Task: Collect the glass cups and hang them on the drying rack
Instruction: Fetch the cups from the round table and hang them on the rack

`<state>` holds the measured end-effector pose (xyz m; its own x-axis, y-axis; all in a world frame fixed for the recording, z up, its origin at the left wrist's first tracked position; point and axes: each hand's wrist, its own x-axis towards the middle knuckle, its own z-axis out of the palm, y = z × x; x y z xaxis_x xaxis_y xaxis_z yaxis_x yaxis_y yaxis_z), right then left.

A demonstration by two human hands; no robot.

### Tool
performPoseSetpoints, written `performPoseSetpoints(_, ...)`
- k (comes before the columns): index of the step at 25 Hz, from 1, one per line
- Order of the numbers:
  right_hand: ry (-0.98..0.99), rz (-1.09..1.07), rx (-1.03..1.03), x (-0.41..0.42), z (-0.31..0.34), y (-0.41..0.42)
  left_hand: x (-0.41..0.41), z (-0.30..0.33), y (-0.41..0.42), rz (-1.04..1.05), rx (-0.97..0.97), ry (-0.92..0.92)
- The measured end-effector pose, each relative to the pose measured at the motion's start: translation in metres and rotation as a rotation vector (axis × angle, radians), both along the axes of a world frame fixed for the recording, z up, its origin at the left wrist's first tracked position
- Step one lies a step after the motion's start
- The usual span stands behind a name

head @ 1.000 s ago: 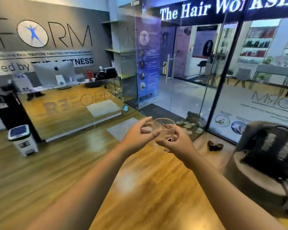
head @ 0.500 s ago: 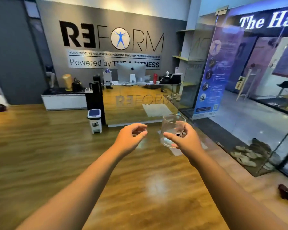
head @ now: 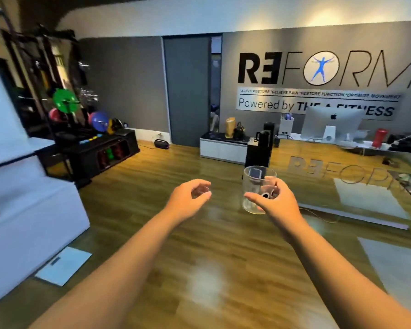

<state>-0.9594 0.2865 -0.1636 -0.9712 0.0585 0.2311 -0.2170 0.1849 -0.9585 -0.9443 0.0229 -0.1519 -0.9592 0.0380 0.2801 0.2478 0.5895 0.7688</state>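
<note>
Since right hand grips the glass cup low on its wall, left hand loosely curled, empty: light, rigid, slick, breakable; support base.

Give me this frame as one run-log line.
right hand: holds clear glass cup, upright | left hand: empty, loosely curled | drying rack: not in view | stage: carrying

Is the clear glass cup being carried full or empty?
Empty: the clear glass cup in the right hand is upright, and the floor shows straight through it.
</note>
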Motion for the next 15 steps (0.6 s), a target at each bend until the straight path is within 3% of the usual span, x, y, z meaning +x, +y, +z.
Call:
performPoseSetpoints(7, -0.018, 0.386, -0.067, -0.095, 0.008, -0.102, -0.002, 0.009, -0.077, 0.349, 0.017, -0.009)
performPoseSetpoints(15, -0.03, 0.726, -0.017, -0.122, 0.015, -0.228, 0.023, 0.002, -0.155, 0.656, 0.013, 0.03)
